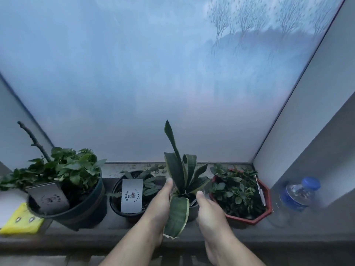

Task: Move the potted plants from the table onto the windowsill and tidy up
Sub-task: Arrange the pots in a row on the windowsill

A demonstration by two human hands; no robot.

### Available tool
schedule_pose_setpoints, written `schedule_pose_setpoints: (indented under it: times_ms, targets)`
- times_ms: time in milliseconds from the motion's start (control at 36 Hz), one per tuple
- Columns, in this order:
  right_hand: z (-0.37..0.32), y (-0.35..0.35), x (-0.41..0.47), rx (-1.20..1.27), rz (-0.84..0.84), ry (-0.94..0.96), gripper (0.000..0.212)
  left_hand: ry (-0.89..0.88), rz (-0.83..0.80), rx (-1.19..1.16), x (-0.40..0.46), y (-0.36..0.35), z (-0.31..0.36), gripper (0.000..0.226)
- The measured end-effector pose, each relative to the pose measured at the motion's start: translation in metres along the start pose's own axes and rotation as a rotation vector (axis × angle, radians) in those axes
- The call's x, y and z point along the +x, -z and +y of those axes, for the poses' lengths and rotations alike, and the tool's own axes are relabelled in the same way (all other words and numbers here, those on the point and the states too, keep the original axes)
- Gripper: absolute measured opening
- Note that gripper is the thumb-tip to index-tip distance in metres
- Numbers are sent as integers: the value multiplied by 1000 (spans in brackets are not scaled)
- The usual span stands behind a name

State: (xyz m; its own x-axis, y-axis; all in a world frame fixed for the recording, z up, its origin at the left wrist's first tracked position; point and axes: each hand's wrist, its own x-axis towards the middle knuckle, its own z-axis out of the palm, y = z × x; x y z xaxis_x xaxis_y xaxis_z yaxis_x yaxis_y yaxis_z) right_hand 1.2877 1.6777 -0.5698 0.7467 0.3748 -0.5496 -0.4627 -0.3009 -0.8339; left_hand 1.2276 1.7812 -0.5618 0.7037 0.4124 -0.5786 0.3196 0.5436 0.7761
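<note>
Frosted glass fills the view behind a narrow windowsill [192,239], where a row of pots stands. From the left: a large dark pot with leafy growth [76,198], a small black pot with a card [132,196], the snake plant pot [190,204] between the hands, and a red octagonal pot [247,200]. A water bottle [296,198] lies at the far right, a yellow object [21,219] at the far left.

The left hand [161,200] and the right hand [207,206] cup the snake plant pot from either side, thumbs up near its rim, fingers curled round the walls out of sight. This two-handed grip looks closed on the pot, though the leaves hide most of the contact. I cannot tell whether its base is already touching the sill or hanging just above it.

The plant's long axis stands upright, its tallest leaf toward the glass and one leaf drooping forward between the wrists. The slot is tight: the black pot sits just beside the left hand, the red pot just beside the right. Both hands are equally near, so the coming move is probably straight down and back, then each hand slips out without brushing the neighbours.
</note>
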Motion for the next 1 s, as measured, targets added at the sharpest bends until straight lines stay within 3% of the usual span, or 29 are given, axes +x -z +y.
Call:
schedule_pose_setpoints:
  times_ms: [167,306,417,528,639,834,861,945,1000]
  targets:
    - [3,8,9,2,23,15,51,37,93,-201,0,14,-12,61]
    - [-1,6,16,-34,7,49,27,93,122,-447,-5,17,-31,63]
    - [-1,7,18,-36,0,51,50,51,30,-614,-10,18,-37,63]
    - [7,6,21,-15,-20,50,52,76,5,-674,-8,25,-36,64]
    - [13,8,24,-18,-66,31,52,113,13,-698,-9,31,-39,48]
    - [-1,6,17,7,-54,28,66,68,118,-420,-12,24,-57,19]
    - [0,7,18,2,-57,34,65,38,138,-369,-13,25,-58,20]
    - [-1,8,21,13,-66,30,58,-141,114,-40,-7,29,-56,55]
    - [1,9,24,43,-70,26,55,-289,39,239,-4,26,-51,56]
